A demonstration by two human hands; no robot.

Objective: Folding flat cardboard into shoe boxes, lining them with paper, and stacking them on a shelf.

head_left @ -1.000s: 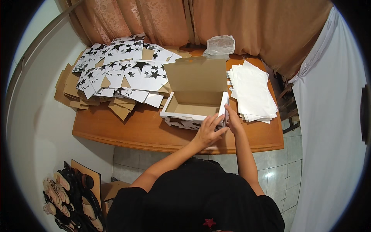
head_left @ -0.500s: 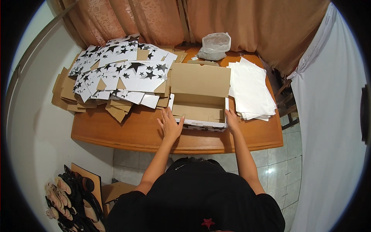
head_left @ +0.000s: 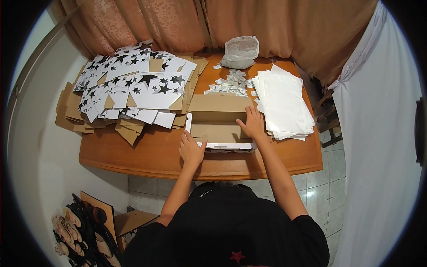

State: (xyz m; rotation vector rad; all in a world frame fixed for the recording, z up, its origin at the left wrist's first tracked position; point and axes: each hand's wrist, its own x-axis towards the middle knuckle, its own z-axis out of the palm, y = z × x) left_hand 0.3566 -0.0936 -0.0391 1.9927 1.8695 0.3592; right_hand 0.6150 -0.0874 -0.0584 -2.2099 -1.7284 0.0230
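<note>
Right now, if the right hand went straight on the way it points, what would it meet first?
Probably the raised box lid, just beyond the right hand; depth is unclear, so they may already touch.

A box (head_left: 224, 146) is sitting toward the near edge of the table (head_left: 129, 153), with the left hand (head_left: 191, 149) resting at its left front corner and the right hand (head_left: 253, 125) at its right side. Flattened cartons (head_left: 133, 82) are lying to its left, paper sheets (head_left: 284, 104) to its right, and small packets (head_left: 229, 84) behind its lid (head_left: 215, 103). Behind the packets a bag (head_left: 240, 52) is standing before a curtain (head_left: 262, 26).
</note>
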